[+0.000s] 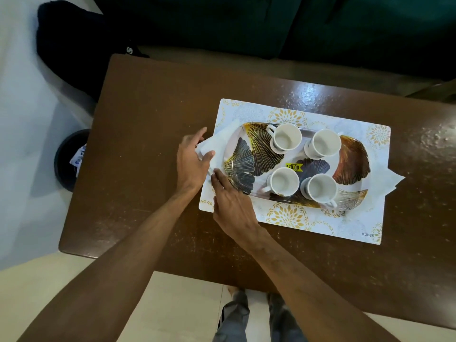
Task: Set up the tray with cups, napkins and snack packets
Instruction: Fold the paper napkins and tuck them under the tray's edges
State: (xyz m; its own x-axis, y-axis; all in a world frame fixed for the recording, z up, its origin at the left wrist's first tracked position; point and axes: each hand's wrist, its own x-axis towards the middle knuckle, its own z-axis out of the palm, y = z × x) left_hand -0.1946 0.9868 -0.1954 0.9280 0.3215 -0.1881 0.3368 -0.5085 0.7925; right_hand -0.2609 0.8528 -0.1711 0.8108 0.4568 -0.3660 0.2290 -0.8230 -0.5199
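Observation:
An oval tray (249, 154) with gold and dark leaf patterns lies on a white placemat (320, 225). Several empty white cups stand on it, among them one at the back left (286, 137) and one at the front right (322, 188). A white napkin (217, 141) sticks out from under the tray's left end. My left hand (191, 164) rests on this napkin, thumb pressing it. My right hand (232, 206) touches the napkin's near edge beside the tray rim. Another white napkin (389, 181) pokes out at the tray's right end. No snack packets are in view.
The placemat lies on a brown wooden table (148, 119). A dark round bin (69, 159) stands on the floor at the left. A dark green sofa (271, 21) runs along the far side, with a black cloth item (74, 45) beside it.

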